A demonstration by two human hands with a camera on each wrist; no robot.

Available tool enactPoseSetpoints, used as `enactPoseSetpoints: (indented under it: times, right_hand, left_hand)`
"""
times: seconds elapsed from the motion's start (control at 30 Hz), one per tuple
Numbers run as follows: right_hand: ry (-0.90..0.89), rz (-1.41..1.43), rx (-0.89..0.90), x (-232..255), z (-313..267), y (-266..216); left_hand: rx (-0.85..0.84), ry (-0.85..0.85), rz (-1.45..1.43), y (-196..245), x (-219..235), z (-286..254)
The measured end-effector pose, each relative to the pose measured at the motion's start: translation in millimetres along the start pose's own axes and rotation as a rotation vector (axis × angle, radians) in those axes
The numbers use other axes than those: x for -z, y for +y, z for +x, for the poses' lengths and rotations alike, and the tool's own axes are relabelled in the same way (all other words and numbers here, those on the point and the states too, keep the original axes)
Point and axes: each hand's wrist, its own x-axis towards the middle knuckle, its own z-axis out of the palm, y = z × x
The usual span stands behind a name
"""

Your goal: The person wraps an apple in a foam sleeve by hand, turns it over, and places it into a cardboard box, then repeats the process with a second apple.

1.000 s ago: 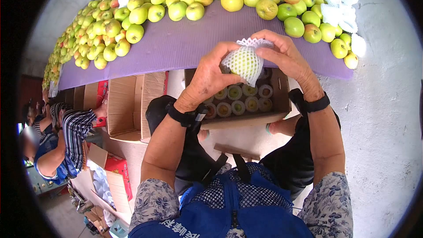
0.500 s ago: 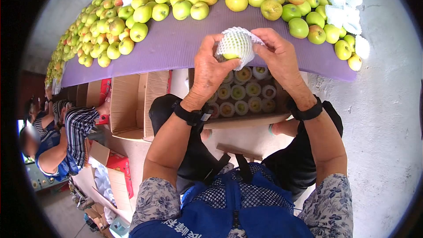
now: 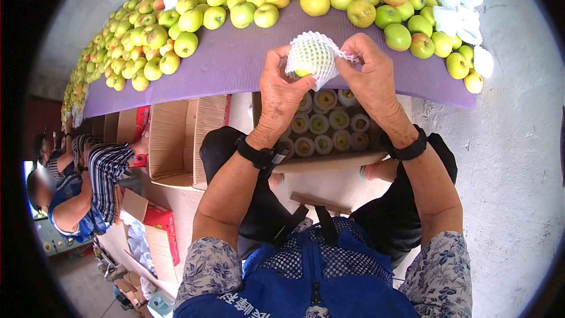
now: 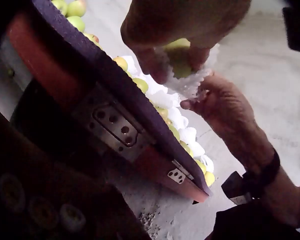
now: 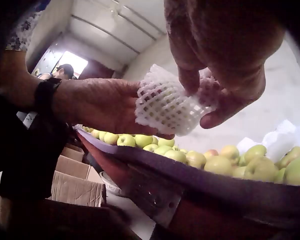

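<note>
A yellow-green apple (image 4: 179,57) sits partly inside a white foam net sleeve (image 3: 318,53). My left hand (image 3: 279,95) grips the apple from the left, thumb below it and fingers over its far side. With thumb and forefinger, my right hand (image 3: 374,79) pinches the gathered edge of the sleeve on the right. Both hands are raised over the near edge of the purple-covered table (image 3: 235,59). In the right wrist view the mesh (image 5: 167,105) is stretched between the two hands. Bare apple skin shows at the sleeve's lower left side in the head view.
A large pile of loose apples (image 3: 141,41) covers the table's back and left. More foam sleeves (image 3: 450,17) lie at the right. Below my hands stands a cardboard box (image 3: 329,164) with netted apples in rows. Another carton (image 3: 170,141) and a seated person (image 3: 76,194) are at left.
The sleeve's bunched rim, upright between both hands earlier, is now drawn out to the right by my right hand. The apple has turned, and both hands have shifted slightly.
</note>
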Motion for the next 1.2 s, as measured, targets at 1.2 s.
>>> enactPoseSetpoints:
  times: [1.2]
  right_hand:
    - [-0.105,0.881,-0.426,-18,-13,5]
  left_hand:
    - [0.033,-0.148,-0.595,6,11,10]
